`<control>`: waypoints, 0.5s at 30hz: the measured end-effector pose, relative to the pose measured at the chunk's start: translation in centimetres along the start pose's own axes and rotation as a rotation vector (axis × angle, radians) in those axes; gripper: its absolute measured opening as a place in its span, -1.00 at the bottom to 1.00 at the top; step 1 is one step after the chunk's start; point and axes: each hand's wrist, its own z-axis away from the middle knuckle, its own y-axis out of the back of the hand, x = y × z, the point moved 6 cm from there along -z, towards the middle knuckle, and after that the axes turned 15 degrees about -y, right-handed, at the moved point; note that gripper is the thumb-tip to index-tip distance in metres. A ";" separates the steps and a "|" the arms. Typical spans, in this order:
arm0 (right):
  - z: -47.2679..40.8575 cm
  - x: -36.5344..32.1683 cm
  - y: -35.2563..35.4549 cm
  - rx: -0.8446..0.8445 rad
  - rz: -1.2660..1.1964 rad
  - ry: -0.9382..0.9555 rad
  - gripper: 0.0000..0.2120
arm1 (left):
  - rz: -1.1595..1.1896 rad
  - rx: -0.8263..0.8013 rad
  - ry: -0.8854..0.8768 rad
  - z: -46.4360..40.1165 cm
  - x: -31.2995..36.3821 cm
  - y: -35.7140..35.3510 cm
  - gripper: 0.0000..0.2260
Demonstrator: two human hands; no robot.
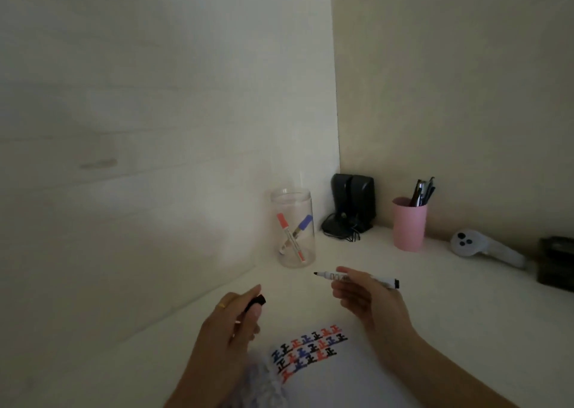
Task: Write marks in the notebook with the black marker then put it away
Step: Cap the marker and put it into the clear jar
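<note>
The black marker (383, 281) is uncapped and lies level in my right hand (360, 295), its tip pointing left over the desk. My left hand (237, 317) pinches the marker's black cap (256, 302), a short gap left of the tip. Below both hands the open notebook (329, 376) lies on the white desk, its top rows filled with black, red and blue marks (310, 350). A clear jar (293, 229) behind the hands holds a red marker and a blue marker.
A pink cup (408, 224) of pens stands at the back right, beside a dark speaker (352, 204) in the corner. A white controller (484, 247) and a dark box (556, 263) lie at the far right. A white side panel borders the desk on the left.
</note>
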 end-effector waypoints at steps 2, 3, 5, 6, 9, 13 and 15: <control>-0.2 0.2 0.0 -0.029 0.014 0.005 -0.84 | 0.063 -0.010 0.017 0.6 0.2 -0.5 -0.69; -0.2 0.4 -0.1 -0.044 0.020 0.007 -0.86 | 0.093 -0.006 0.028 1.0 0.3 -0.7 -0.68; -0.3 0.7 -0.2 -0.074 0.052 0.015 -0.90 | 0.156 0.045 0.074 1.4 0.3 -0.6 -0.70; -0.2 0.9 -0.4 -0.096 0.076 0.015 -0.91 | 0.184 0.078 0.094 1.4 -0.1 -0.6 -0.74; 0.3 1.2 -1.4 -0.190 0.140 0.001 -0.89 | 0.201 0.113 0.106 1.4 -0.4 -0.3 -0.83; 1.0 1.0 -2.1 -0.252 0.177 0.005 -0.84 | 0.207 0.097 0.109 1.6 -0.2 -0.2 -0.84; 1.2 0.9 -2.1 -0.270 0.188 0.011 -0.83 | 0.217 0.102 0.115 1.5 -0.2 -0.2 -0.84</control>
